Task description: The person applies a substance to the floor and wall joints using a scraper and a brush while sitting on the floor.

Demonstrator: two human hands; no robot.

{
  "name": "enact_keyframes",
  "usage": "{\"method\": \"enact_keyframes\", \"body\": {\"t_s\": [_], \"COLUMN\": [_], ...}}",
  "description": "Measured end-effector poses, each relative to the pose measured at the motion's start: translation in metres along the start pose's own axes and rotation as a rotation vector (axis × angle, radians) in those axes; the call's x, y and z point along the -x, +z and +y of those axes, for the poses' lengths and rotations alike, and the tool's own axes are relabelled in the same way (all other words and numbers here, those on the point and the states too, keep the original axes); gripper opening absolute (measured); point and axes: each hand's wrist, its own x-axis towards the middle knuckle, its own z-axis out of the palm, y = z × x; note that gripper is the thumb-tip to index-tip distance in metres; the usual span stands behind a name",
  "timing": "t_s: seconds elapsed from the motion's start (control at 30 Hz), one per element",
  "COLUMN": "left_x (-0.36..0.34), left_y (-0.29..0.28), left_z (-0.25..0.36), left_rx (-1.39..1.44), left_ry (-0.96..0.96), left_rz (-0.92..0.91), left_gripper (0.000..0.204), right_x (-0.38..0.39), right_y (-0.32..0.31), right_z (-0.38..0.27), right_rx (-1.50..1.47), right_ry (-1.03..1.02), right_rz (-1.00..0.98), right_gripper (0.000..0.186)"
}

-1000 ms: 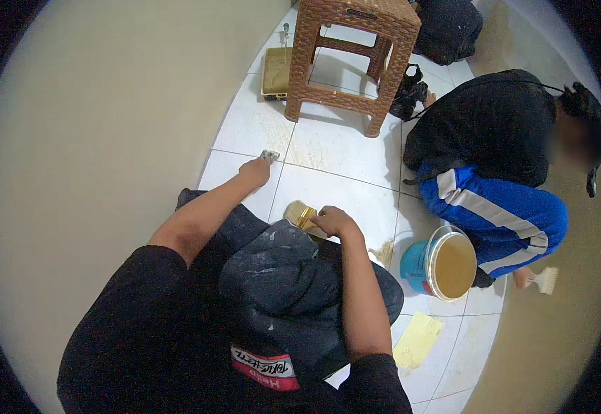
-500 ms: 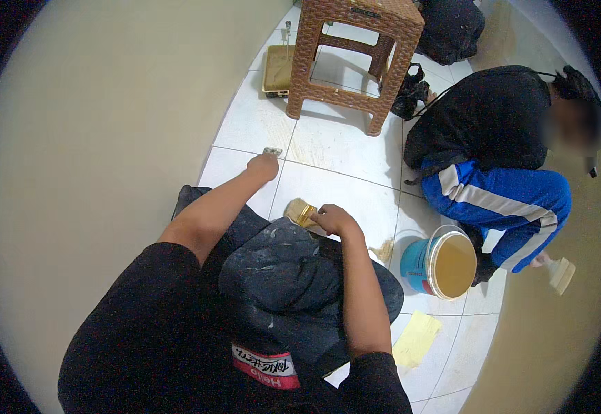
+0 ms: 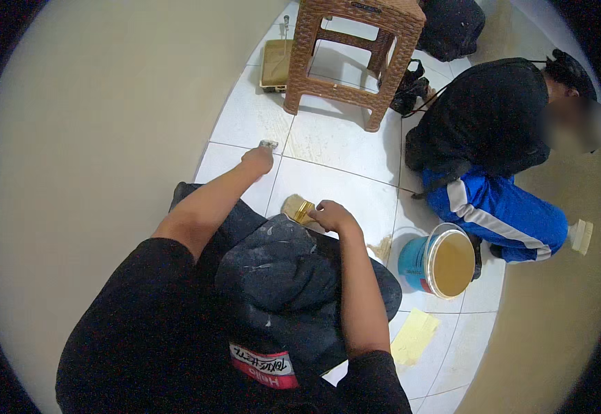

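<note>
At left is the wall (image 3: 93, 172), and near its foot the left hand (image 3: 257, 161), with fingers curled onto a grey piece (image 3: 268, 143) at the floor (image 3: 342, 176). This piece is small and flat, so I judge it light; whether stiff or soft, I cannot tell. The hand covers its near edge, which seems a suitable place for holding.

Next, in front of the knees, is the brush (image 3: 299, 208), with the right hand (image 3: 333, 216) clamped on it, just behind the yellow band. Probably it is light, with a stiff band and soft, bending bristles. The best hold is at the band or behind it, because paint there could make the grip slippery. Whether the bristles touch the floor, I cannot tell.

Farther right stands the bucket (image 3: 413, 265), apart from both hands, then a co-worker (image 3: 479, 117).
</note>
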Motion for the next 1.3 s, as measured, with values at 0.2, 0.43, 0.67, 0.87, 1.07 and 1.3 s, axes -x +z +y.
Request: {"method": "enact_keyframes", "body": {"t_s": [0.2,0.43,0.67,0.87,1.07,1.3], "left_x": [0.005,-0.001,0.007,0.003,-0.002,0.003], "left_y": [0.005,-0.006,-0.021,0.005,-0.014,-0.022], "left_z": [0.018,-0.003,0.012,-0.011,-0.003,-0.022], "left_rx": [-0.097,-0.097,-0.123,-0.090,-0.061,-0.128], "left_ry": [0.113,0.051,0.121,0.167,0.172,0.208], "left_rz": [0.006,0.032,-0.011,0.119,0.057,0.006], "left_gripper": [0.039,0.033,0.031,0.029,0.029,0.029], "right_x": [0.006,0.003,0.003,0.006,0.001,0.009], "right_y": [-0.010,-0.007,-0.008,-0.010,-0.010,-0.020], "right_z": [0.011,-0.010,0.005,-0.002,0.003,-0.009], "right_rx": [0.048,0.029,0.009,0.014,-0.037,0.025], "right_ry": [0.039,-0.033,0.005,0.002,0.000,-0.028], "right_rz": [-0.026,-0.079,-0.019,-0.037,-0.067,-0.061], "right_gripper": [0.053,0.058,0.057,0.056,0.058,0.060]}}
